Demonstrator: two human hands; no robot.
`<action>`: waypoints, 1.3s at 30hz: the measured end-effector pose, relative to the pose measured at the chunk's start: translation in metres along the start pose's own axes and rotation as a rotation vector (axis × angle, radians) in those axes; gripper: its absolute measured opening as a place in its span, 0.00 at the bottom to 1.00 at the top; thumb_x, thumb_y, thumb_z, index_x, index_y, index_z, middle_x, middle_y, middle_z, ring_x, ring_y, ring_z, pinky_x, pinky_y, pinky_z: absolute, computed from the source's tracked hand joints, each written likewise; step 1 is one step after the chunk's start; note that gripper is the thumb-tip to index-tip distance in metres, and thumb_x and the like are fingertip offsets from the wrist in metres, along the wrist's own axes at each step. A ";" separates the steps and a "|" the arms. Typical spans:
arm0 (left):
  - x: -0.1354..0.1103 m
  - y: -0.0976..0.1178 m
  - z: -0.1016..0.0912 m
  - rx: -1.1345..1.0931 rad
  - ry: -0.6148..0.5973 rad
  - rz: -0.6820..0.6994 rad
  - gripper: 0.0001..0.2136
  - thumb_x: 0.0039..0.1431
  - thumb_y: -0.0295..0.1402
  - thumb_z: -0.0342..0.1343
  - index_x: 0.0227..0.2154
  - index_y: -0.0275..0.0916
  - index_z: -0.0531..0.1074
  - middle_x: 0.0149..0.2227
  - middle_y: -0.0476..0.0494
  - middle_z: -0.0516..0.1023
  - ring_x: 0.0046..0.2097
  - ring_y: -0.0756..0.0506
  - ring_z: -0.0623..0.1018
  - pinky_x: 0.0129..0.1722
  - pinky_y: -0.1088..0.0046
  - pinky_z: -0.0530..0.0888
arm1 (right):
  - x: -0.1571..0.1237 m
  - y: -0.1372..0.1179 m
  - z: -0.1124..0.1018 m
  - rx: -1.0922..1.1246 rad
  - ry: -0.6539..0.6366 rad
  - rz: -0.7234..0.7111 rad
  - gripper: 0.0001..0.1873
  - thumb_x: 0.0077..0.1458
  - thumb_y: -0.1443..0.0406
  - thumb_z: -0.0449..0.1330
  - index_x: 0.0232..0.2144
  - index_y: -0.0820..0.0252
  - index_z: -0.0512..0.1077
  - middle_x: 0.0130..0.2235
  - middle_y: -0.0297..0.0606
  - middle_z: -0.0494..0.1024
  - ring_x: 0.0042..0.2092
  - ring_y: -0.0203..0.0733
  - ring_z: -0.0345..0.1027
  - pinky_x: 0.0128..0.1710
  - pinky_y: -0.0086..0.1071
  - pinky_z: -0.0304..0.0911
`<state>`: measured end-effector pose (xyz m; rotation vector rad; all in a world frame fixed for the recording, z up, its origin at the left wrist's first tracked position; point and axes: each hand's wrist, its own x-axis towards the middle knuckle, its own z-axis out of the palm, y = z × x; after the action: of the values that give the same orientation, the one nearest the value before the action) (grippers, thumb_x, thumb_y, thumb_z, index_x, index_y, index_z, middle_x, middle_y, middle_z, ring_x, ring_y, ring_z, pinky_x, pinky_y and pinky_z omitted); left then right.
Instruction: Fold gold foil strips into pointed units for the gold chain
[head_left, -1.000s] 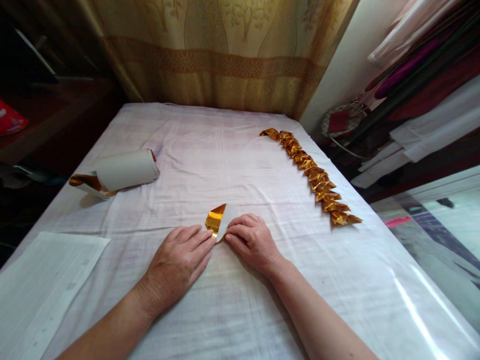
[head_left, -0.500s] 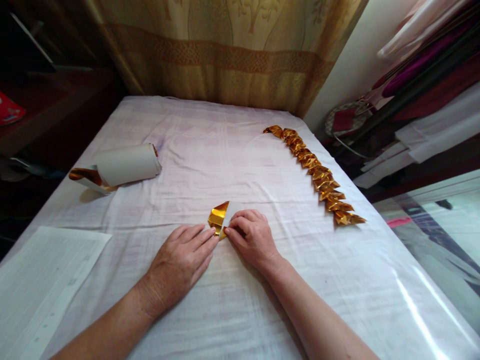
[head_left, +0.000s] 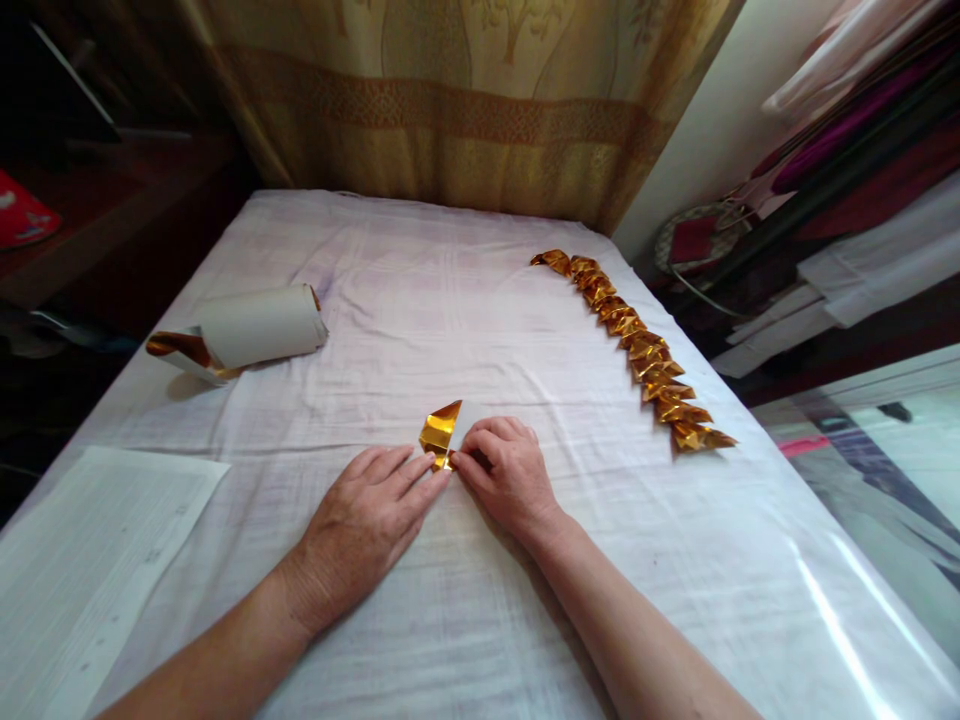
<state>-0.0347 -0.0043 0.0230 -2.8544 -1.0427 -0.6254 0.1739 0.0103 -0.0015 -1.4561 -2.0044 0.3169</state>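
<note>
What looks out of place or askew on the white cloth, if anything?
Nothing striking. Slightly untidy: the gold-lined paper roll lies with its loose end sticking out leftward, and the white cloth is wrinkled. The row of folded gold pieces looks orderly.

We've got one small piece of gold foil paper [head_left: 441,428] on the go, shiny mirror-like side showing. It's folded, lying pretty much flat on the white cloth, narrowing to a sharp point at its far end, tipped a bit right. We can see a crease running across it below the middle, with a bright band of shine just above that. The near end is gold too, split by a thin pale line, and partly tucked under fingertips from both sides, so we can't make out the whole outline down there.
</note>
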 end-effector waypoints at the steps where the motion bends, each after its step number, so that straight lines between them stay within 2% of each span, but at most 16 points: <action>1: 0.000 0.000 0.000 0.008 0.000 0.009 0.15 0.65 0.27 0.51 0.52 0.41 0.74 0.50 0.44 0.80 0.51 0.40 0.74 0.52 0.58 0.68 | 0.000 0.000 0.000 -0.001 -0.003 0.002 0.07 0.55 0.66 0.66 0.27 0.56 0.72 0.35 0.34 0.78 0.40 0.43 0.68 0.42 0.38 0.56; 13: 0.002 0.006 0.002 0.028 0.021 -0.017 0.13 0.63 0.26 0.52 0.47 0.41 0.76 0.48 0.43 0.80 0.50 0.40 0.74 0.52 0.58 0.68 | 0.000 -0.002 0.000 -0.039 -0.006 0.029 0.06 0.55 0.65 0.66 0.28 0.56 0.72 0.37 0.35 0.78 0.42 0.44 0.68 0.43 0.38 0.56; 20: 0.001 0.008 0.003 0.040 -0.016 -0.043 0.13 0.62 0.26 0.53 0.48 0.40 0.76 0.49 0.41 0.79 0.51 0.39 0.74 0.52 0.56 0.69 | 0.000 -0.002 0.001 -0.048 -0.031 0.046 0.11 0.52 0.58 0.69 0.31 0.56 0.73 0.38 0.38 0.77 0.41 0.46 0.68 0.42 0.39 0.58; 25: 0.001 0.007 0.003 0.027 -0.028 -0.043 0.13 0.62 0.26 0.53 0.48 0.41 0.76 0.50 0.42 0.79 0.51 0.39 0.75 0.52 0.56 0.69 | 0.000 0.000 0.001 -0.015 -0.026 0.051 0.04 0.56 0.65 0.66 0.30 0.55 0.73 0.38 0.37 0.77 0.42 0.45 0.68 0.44 0.39 0.58; 29: 0.000 0.007 0.004 0.023 -0.019 -0.049 0.13 0.62 0.26 0.53 0.48 0.42 0.75 0.50 0.43 0.79 0.51 0.39 0.75 0.53 0.56 0.68 | 0.000 0.004 0.002 0.040 -0.032 0.032 0.04 0.57 0.68 0.62 0.31 0.55 0.74 0.37 0.36 0.77 0.42 0.44 0.67 0.44 0.38 0.59; 36: -0.002 0.007 0.006 0.022 -0.005 -0.053 0.13 0.62 0.25 0.54 0.47 0.42 0.75 0.50 0.43 0.79 0.52 0.39 0.75 0.53 0.55 0.68 | -0.002 0.012 0.006 0.085 0.047 -0.008 0.12 0.61 0.72 0.53 0.34 0.56 0.75 0.38 0.39 0.77 0.42 0.44 0.68 0.44 0.38 0.63; 39: -0.003 0.007 0.006 0.026 -0.008 -0.057 0.12 0.61 0.26 0.55 0.46 0.42 0.76 0.50 0.42 0.79 0.52 0.39 0.75 0.54 0.55 0.68 | -0.003 0.013 0.006 0.107 0.129 -0.005 0.13 0.60 0.73 0.51 0.36 0.56 0.75 0.40 0.41 0.78 0.43 0.45 0.69 0.46 0.39 0.66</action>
<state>-0.0300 -0.0100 0.0170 -2.8164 -1.1285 -0.6002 0.1807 0.0130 -0.0146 -1.3696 -1.8598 0.3144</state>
